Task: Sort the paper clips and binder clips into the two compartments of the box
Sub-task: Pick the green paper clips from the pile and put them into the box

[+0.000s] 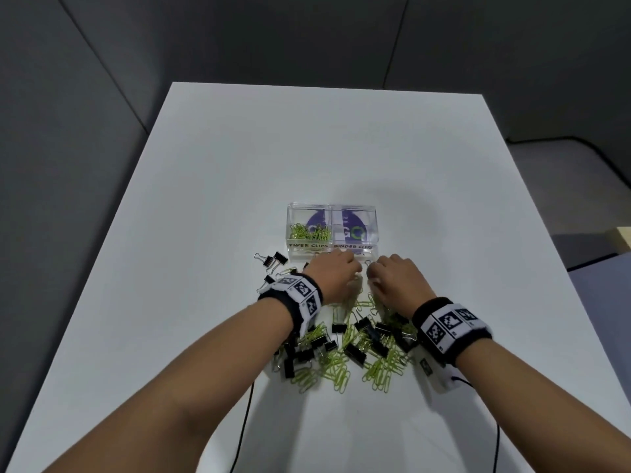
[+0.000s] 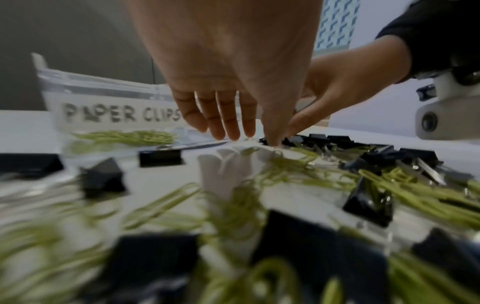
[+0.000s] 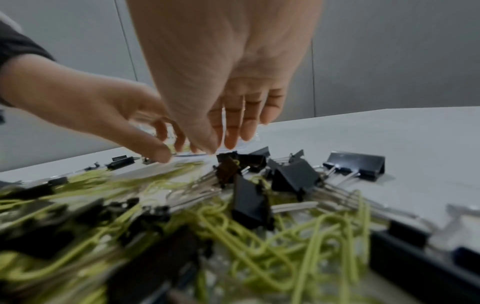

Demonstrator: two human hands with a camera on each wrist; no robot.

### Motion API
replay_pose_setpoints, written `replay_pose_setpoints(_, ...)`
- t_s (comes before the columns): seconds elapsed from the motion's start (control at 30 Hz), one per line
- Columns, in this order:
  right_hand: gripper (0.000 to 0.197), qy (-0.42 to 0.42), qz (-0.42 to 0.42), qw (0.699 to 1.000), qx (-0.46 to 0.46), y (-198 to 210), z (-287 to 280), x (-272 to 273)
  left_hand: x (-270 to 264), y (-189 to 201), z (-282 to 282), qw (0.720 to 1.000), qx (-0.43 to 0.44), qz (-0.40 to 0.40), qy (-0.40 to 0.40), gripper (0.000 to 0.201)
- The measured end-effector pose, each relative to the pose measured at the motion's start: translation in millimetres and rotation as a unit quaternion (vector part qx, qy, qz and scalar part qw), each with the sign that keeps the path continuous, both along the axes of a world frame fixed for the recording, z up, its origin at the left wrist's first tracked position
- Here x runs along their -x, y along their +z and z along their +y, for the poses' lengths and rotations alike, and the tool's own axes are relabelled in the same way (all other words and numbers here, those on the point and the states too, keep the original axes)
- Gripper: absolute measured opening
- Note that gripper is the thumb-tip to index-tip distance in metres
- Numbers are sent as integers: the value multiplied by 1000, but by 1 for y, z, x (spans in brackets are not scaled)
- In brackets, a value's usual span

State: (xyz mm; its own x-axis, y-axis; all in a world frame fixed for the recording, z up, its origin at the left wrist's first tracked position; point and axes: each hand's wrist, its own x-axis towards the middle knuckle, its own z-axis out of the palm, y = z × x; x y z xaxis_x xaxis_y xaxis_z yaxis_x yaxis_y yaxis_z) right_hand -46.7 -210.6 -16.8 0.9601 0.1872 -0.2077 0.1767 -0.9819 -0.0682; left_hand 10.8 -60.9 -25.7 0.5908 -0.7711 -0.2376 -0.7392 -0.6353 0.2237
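A clear two-compartment box (image 1: 370, 230) stands mid-table, labelled PAPER CLIPS on the left and BINDER CLIPS on the right. Green paper clips (image 1: 309, 232) lie in its left compartment. In front of it a mixed pile of green paper clips (image 1: 341, 367) and black binder clips (image 1: 355, 351) spreads toward me. Both hands hover over the pile's far end, close to the box front. My left hand (image 2: 249, 137) points its straight fingers down, its thumb tip at the table, and holds nothing. My right hand (image 3: 221, 147) also hangs fingers-down just above a binder clip (image 3: 228, 164), with nothing between the fingers.
Two separate binder clips (image 1: 273, 261) lie left of the box. The white table (image 1: 341, 148) stretches far behind the box and to both sides. Thin black cables (image 1: 244, 421) run from the wrist cameras toward the near edge. Grey walls surround the table.
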Motion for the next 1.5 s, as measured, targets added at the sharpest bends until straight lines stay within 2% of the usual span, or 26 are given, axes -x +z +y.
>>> replay_pose_setpoints(0.1, 13, 51, -1, 999, 9, -7, 2, 12, 1, -4, -10, 999, -19, 33, 12, 32)
replay_pose_setpoints(0.17, 12, 57, 5, 998, 14, -9, 1, 19, 1, -6, -11, 998, -26, 49, 19, 27)
replay_pose_setpoints(0.33, 32, 33, 21, 997, 60, -10, -3, 20, -2, -3, -2, 996, -29, 83, 18, 22)
replay_pose_setpoints(0.37, 29, 31, 18, 997, 64, -7, -2, 19, -2, -3, 1, 996, -23, 81, 13, 23)
replay_pose_setpoints(0.43, 11, 25, 38, 998, 42, -2, 1, 18, -2, -3, 7, 996, -18, 84, 0, 25)
replay_pose_setpoints(0.6, 25, -4, 74, 996, 52, -4, 8, 15, 2, -7, 15, 994, -37, 101, -33, 38)
replay_pose_setpoints(0.7, 27, -6, 95, 993, 73, -5, 14, 11, 2, -7, 17, 995, -29, 86, -35, 34)
replay_pose_setpoints(0.87, 22, -50, 95, 994, 34, -8, 22, 3, 0, -5, 20, 994, -32, 105, 5, 25)
replay_pose_setpoints(1.0, 17, -75, 127, 989, 1, -6, 28, -3, -3, 1, 16, 988, -53, 137, 44, 22)
replay_pose_setpoints(1.17, 18, -88, 141, 986, -17, -7, 32, -5, -3, 4, 14, 986, -76, 143, 48, 23)
replay_pose_setpoints(1.33, 17, -78, 137, 988, -3, -6, 35, -2, -1, 6, 20, 986, -50, 149, 62, 23)
replay_pose_setpoints(1.5, 9, -97, 135, 981, -95, 1, 31, 1, -2, 15, 35, 983, 9, 166, 80, 28)
